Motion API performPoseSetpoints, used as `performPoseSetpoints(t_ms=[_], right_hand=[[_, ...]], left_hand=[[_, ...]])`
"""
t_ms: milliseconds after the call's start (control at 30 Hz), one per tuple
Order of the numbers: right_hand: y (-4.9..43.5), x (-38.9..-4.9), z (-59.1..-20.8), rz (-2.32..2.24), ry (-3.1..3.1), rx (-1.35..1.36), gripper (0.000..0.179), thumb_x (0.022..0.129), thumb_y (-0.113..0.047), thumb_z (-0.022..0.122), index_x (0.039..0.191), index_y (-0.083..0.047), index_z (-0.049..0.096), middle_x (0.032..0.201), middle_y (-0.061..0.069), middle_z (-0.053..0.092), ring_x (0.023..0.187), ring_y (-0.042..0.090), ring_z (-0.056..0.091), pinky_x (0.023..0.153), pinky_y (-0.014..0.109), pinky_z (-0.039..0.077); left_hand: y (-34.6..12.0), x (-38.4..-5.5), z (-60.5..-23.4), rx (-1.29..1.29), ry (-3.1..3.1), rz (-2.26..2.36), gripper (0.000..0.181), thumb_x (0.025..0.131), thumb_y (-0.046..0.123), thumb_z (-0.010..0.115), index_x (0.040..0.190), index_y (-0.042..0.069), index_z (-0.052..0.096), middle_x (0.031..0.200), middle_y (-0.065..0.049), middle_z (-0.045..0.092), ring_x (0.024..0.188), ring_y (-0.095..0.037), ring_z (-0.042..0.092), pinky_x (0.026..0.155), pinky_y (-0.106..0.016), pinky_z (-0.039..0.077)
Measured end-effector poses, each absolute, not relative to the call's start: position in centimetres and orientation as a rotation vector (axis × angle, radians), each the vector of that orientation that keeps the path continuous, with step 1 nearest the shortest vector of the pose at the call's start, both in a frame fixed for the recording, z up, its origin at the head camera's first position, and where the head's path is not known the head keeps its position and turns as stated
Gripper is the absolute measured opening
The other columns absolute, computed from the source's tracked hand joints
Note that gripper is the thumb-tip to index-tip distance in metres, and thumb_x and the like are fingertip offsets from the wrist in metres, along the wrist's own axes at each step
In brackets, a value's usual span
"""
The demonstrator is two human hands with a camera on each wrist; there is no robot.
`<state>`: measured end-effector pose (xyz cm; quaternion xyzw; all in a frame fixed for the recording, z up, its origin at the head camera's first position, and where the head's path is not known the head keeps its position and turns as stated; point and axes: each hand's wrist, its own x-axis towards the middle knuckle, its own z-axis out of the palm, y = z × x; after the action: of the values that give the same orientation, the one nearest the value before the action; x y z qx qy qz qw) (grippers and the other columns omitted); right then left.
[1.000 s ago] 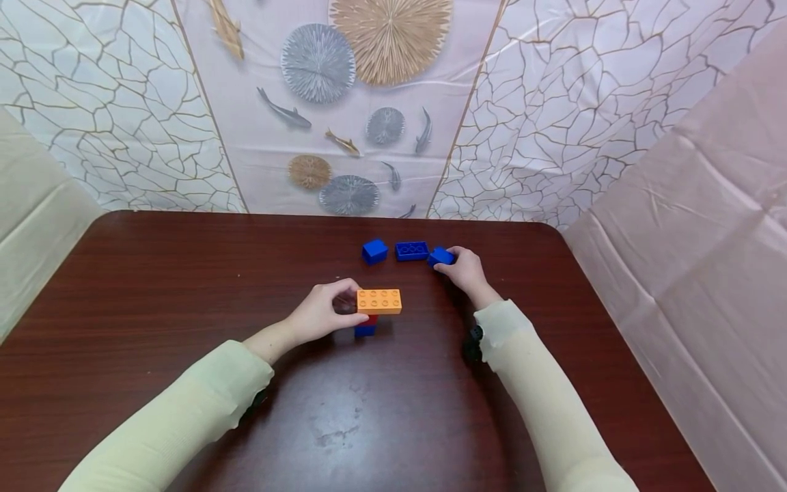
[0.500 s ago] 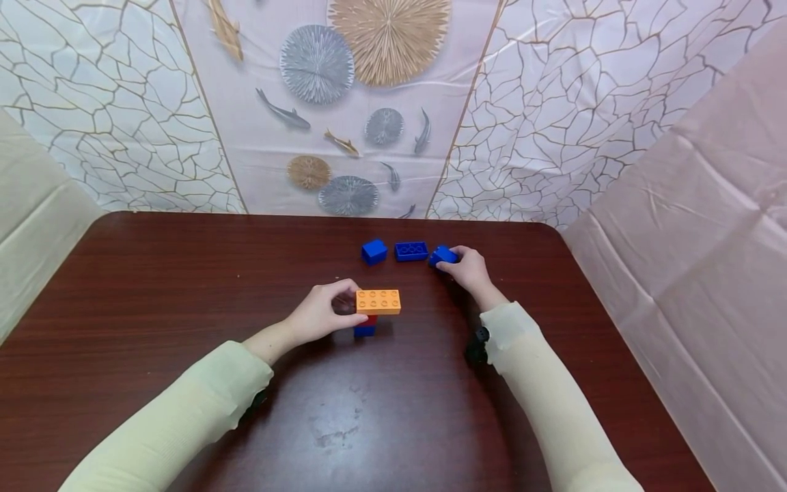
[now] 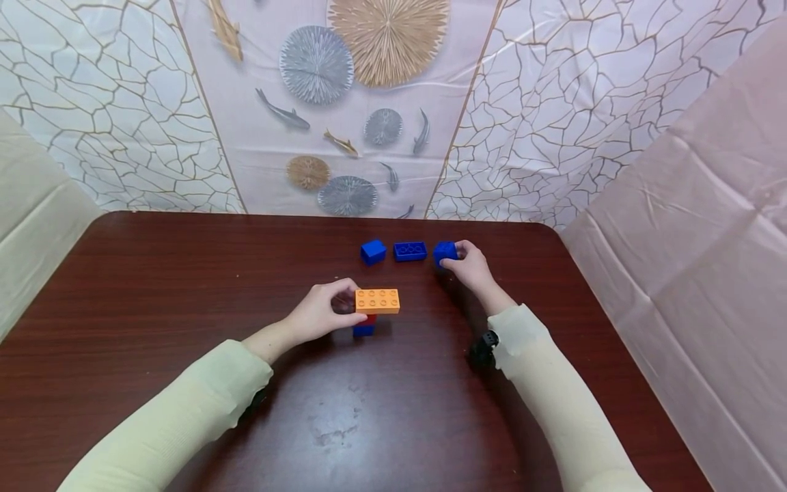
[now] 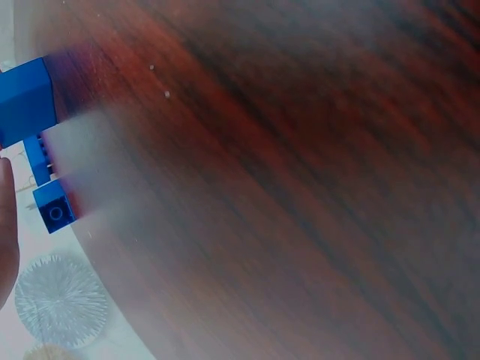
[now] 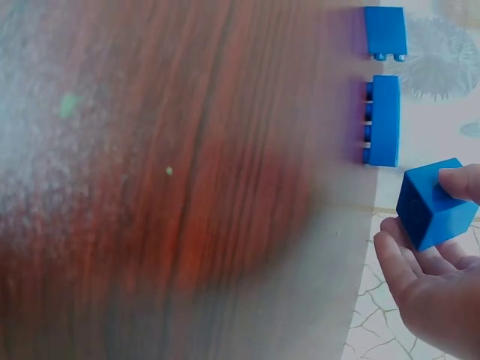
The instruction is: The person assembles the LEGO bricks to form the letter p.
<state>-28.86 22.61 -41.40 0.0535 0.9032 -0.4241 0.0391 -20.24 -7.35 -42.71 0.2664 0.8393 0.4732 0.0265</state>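
Observation:
In the head view my left hand (image 3: 316, 313) grips the left end of a stack of toy building bricks between thumb and fingers. An orange brick (image 3: 377, 301) with studs up tops it, over a red brick (image 3: 367, 320) and a blue brick (image 3: 363, 331), both partly hidden. Farther back, my right hand (image 3: 475, 268) pinches a small blue brick (image 3: 445, 253). The right wrist view shows that small blue brick (image 5: 436, 204) between thumb and fingers. Only a finger (image 4: 6, 225) of the left hand and a large blue brick face (image 4: 26, 103) appear at the left wrist view's edge.
Left of the right hand, near the table's far edge, lie a long blue brick (image 3: 410, 251), upside down with its hollow side showing, and a smaller blue brick (image 3: 373, 252). A patterned cloth wall (image 3: 381, 171) rises behind the dark wooden table (image 3: 184, 273).
The right hand has turned the small blue brick and shifted it slightly right, leaving a gap beside the long blue brick. My left hand and its stack stay almost still.

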Motion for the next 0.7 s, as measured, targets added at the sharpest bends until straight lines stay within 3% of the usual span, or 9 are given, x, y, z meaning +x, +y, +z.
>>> performPoseSetpoints(t_ms=[267,533,700], right_hand=[[22.1,-28.0,-40.1,-1.496,2.653,0.161,0.041,0.088,-0.01,0.058,0.122,0.003,0.04,0.123,0.025,0.055,0.104,0.028,0.053,0.086,0.034,0.046],[21.3,-27.2,-39.2,-1.649,2.555,0.089,0.032,0.087,-0.005,0.058,0.113,0.001,0.04,0.117,0.024,0.057,0.087,0.012,0.056,0.095,0.042,0.046],[20.8,-26.6,-38.6,-1.601,2.595,0.045,0.032,0.086,-0.009,0.063,0.111,0.001,0.045,0.107,0.014,0.057,0.087,0.012,0.053,0.082,0.028,0.047]], left_hand=[[-7.4,-20.2,-42.5,0.839,2.584,1.477,0.026,0.076,0.018,0.077,0.095,0.01,0.06,0.091,-0.006,0.068,0.081,-0.013,0.063,0.073,-0.027,0.055],[-7.3,-20.2,-42.4,0.839,2.573,1.485,0.026,0.077,0.017,0.077,0.095,0.01,0.06,0.092,-0.006,0.069,0.081,-0.013,0.064,0.074,-0.028,0.055],[-7.3,-20.2,-42.5,0.825,2.576,1.469,0.026,0.077,0.017,0.077,0.095,0.011,0.06,0.092,-0.005,0.069,0.081,-0.012,0.063,0.073,-0.025,0.054]])
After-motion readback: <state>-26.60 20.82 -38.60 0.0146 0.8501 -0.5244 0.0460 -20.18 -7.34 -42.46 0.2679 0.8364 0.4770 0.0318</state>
